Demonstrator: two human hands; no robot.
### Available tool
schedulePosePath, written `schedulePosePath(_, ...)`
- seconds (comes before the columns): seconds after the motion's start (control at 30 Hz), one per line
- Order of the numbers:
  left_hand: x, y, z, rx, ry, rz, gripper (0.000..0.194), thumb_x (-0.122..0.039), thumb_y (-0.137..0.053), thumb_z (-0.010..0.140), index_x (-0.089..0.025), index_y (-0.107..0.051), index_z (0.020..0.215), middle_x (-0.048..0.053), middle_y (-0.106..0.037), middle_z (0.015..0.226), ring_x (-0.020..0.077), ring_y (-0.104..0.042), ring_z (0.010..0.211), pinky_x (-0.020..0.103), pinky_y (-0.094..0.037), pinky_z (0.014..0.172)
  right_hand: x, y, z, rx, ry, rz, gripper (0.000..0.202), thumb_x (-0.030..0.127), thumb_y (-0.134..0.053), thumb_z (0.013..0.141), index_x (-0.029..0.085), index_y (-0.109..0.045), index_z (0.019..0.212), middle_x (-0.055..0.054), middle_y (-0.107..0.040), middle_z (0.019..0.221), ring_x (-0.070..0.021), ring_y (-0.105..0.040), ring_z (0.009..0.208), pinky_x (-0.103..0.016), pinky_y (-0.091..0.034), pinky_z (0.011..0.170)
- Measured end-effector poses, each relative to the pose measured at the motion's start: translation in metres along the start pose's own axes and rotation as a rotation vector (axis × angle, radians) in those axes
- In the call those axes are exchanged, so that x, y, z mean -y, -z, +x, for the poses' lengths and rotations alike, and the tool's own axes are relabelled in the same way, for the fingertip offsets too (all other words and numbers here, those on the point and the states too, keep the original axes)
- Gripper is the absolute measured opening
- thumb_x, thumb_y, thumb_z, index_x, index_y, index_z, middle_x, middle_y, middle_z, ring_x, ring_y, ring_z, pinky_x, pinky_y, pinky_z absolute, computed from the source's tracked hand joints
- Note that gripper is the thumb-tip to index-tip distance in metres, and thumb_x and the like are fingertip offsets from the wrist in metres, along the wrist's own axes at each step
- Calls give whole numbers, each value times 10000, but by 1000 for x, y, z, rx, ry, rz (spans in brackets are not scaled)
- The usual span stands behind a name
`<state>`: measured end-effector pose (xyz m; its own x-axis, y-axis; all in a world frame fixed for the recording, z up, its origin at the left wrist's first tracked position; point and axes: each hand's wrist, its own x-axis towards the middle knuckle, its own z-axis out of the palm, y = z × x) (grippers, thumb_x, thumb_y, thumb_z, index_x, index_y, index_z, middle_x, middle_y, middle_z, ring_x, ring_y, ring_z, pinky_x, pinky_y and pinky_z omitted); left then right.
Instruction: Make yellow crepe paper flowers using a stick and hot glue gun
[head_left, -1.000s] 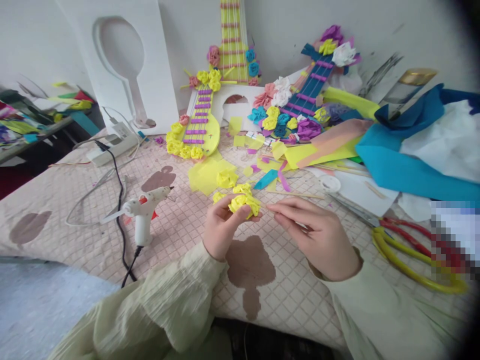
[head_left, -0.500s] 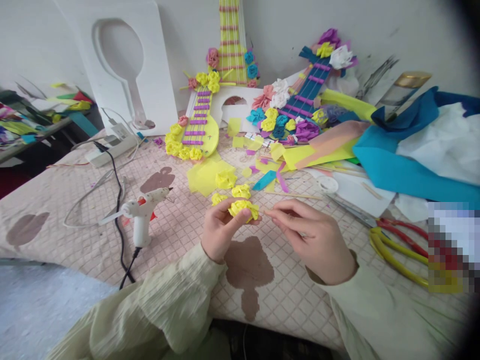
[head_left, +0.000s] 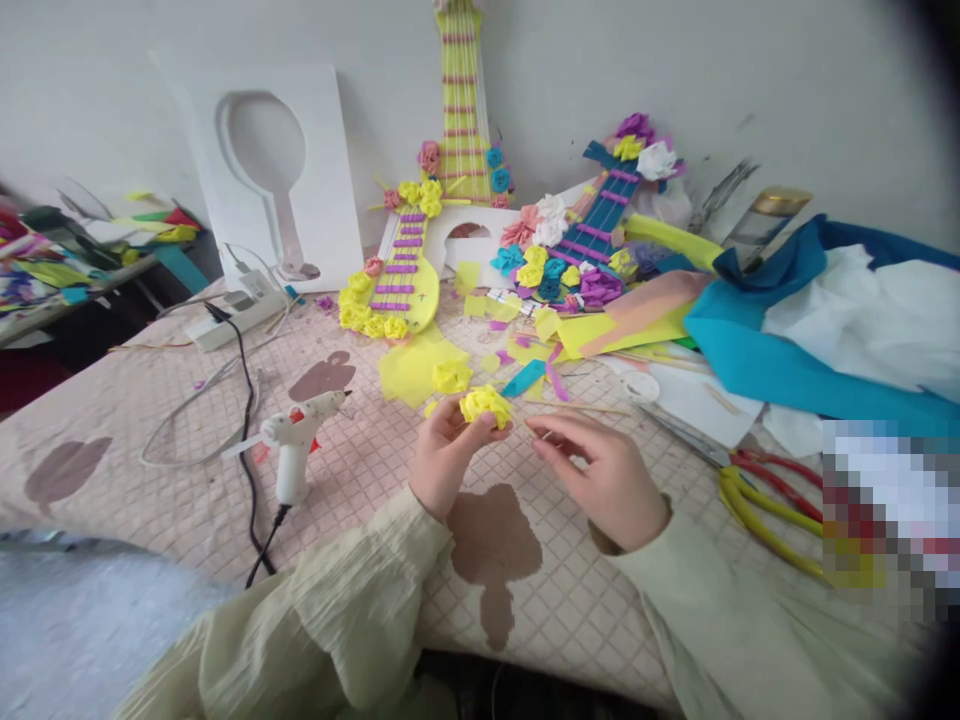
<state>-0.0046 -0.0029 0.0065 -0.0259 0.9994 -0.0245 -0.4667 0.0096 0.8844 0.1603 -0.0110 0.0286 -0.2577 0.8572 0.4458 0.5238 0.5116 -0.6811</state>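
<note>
A crumpled yellow paper flower point(head_left: 486, 406) is held in my left hand point(head_left: 444, 455), its thumb pressed on the front and the fingers curled behind. My right hand point(head_left: 611, 475) is closed in a pinch just to the right, gripping what looks like a thin wooden stick point(head_left: 528, 426) whose tip points toward the flower. Most of that stick is hidden by my fingers. Behind the held flower, another yellow paper flower point(head_left: 451, 375) lies on yellow paper sheets point(head_left: 405, 368). A further yellow bit peeks out beside my left fingers.
A white glue gun point(head_left: 294, 450) stands at left, its cord running to a power strip point(head_left: 236, 308). Decorated paper guitars point(head_left: 405, 275) lean at the back near a white cut-out board point(head_left: 330, 180). Scissors point(head_left: 757, 500), a tape roll point(head_left: 637, 387) and blue sheets point(head_left: 750, 330) lie right.
The camera view has shifted, lowering the background. Both hands and the flower have risen slightly over the table, and the held flower now covers one lying behind it. Both grips stay the same.
</note>
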Motion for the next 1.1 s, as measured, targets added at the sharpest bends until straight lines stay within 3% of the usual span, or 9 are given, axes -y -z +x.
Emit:
schedulePosePath(0.13,-2,-2,1,-63,37,-60,258,-219,-693,663,-110,-574,864,33,-630,824,132,-641,698,262,-544,686,2,-9,-2,-6,-3,15,186,134,-502,781,159,-626,917,-78,-671,902,-128,-622,651,-273,-541,599)
schedulePosePath(0.3,-9,1,3,-157,-153,-71,229,-258,-687,672,-154,-582,847,-2,-606,818,84,-607,645,192,-495,600,-4,-1,1,8,7,-48,169,109,-522,759,170,-649,852,-50,-681,825,-127,-625,652,-255,-529,580)
schedulePosePath(0.4,-11,5,1,-93,-194,134,200,-276,-656,714,-141,-603,852,-29,-541,638,51,-499,519,160,-403,480,-21,11,6,36,-11,-240,180,70,-527,731,166,-669,783,-54,-688,806,-156,-634,714,-296,-526,642)
schedulePosePath(0.5,-8,6,-1,16,-127,352,300,-282,-648,724,-127,-593,975,-40,-492,589,46,-424,483,160,-354,446,-34,22,12,21,-42,-338,161,75,-564,695,150,-683,774,-88,-691,798,-219,-632,783,-405,-506,735)
schedulePosePath(0.57,-4,6,-3,107,-95,414,385,-285,-645,727,-142,-549,1072,-39,-497,615,47,-411,488,161,-342,448,-32,23,13,-7,-71,-210,201,162,-585,725,147,-670,907,-101,-688,867,-216,-625,838,-401,-506,754)
schedulePosePath(0.67,5,7,-4,251,-71,485,408,-295,-634,735,-156,-532,1106,-21,-531,651,60,-446,523,166,-352,470,-20,13,10,172,-153,191,366,314,-562,777,165,-588,1110,-89,-675,957,-157,-641,766,-304,-537,660)
schedulePosePath(0.77,9,9,-4,325,-55,520,422,-303,-629,736,-154,-531,1119,-4,-568,674,77,-490,539,182,-394,489,-12,1,5,258,-228,348,382,356,-625,718,147,-631,1038,-90,-682,936,-147,-628,679,-304,-534,635)
schedulePosePath(0.93,5,14,-9,389,-43,679,359,-265,-663,693,-124,-603,1017,45,-662,724,105,-569,559,202,-455,516,-19,0,9,151,-422,524,292,331,-680,647,140,-686,868,-63,-694,798,-140,-609,649,-284,-517,604)
schedulePosePath(1.1,-5,28,-36,341,-234,994,146,-254,-594,761,-164,-708,762,38,-704,670,116,-610,531,216,-496,547,-31,14,19,-61,-485,521,355,389,-700,601,128,-689,842,-23,-643,618,-99,-534,496,-252,-473,490)
